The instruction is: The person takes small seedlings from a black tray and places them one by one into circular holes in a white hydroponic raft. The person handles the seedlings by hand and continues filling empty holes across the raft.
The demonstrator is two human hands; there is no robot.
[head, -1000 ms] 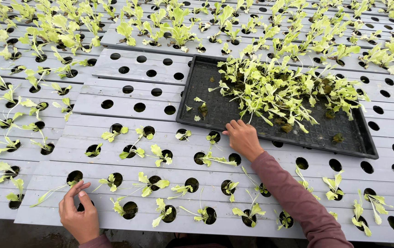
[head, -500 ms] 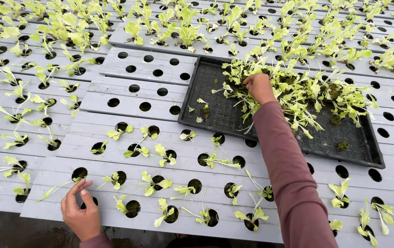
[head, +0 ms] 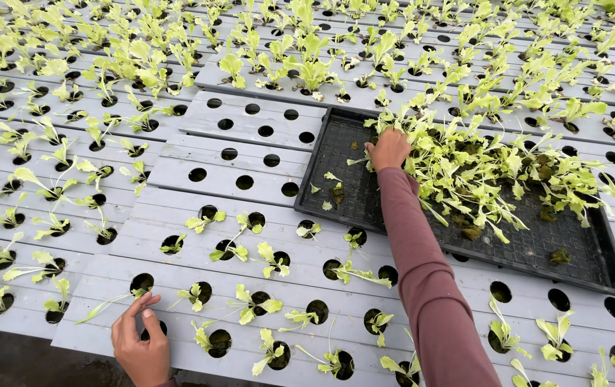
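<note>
The right hand (head: 389,149) reaches across to the far left part of the black tray (head: 336,154), where it meets the pile of loose seedlings (head: 490,172). Its grip is curled down among the leaves, but whether it is closed on a stem cannot be told, as the fingertips are hidden under the hand. The tray lies on the grey planting panels (head: 250,168), right of centre, with rows of empty holes (head: 244,182) just left of it. In my judgement the pick is best done by taking one seedling low at its base, lifting it free of its neighbours without tearing leaves. The left hand (head: 141,345) rests at the near edge of the panels, its grip loosely spread and holding nothing, fingertips touching the rim of an empty near hole (head: 142,282).
</note>
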